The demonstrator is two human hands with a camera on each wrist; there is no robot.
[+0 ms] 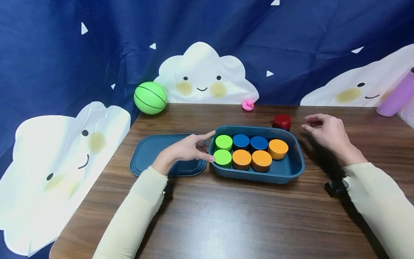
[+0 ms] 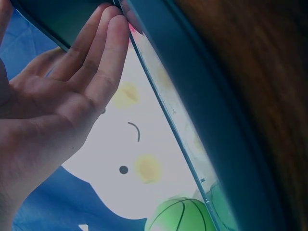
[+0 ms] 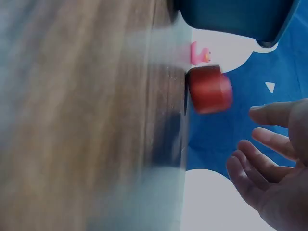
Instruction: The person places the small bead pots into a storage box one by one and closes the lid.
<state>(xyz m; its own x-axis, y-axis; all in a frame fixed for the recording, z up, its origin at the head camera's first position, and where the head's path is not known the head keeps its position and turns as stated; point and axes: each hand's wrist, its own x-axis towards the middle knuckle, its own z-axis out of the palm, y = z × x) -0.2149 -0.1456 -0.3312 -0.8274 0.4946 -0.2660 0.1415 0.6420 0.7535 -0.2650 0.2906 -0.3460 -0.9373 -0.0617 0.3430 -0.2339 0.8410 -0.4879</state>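
Note:
A dark blue plastic container (image 1: 288, 169) with rounded corners stands on the table. Inside sit two green round blocks (image 1: 223, 142), two blue round blocks (image 1: 240, 141) and three orange round blocks (image 1: 261, 160). My left hand (image 1: 189, 147) rests at the container's left end, its spread thumb and index finger at two corners; the left wrist view has its fairly straight fingers against the container's side. To the right of a red round block (image 1: 282, 122) hovers my right hand (image 1: 328, 131), fingers loosely bent and holding nothing. The red block (image 3: 209, 90) appears blurred in the right wrist view.
A matching dark blue lid (image 1: 145, 154) lies left of the container, partly under my left forearm. Along the table's back edge are a green ball (image 1: 150, 98), a pink toy duck (image 1: 248, 105) and a purple cylinder (image 1: 396, 95). Behind hangs a blue cloth (image 1: 200, 21) with clouds.

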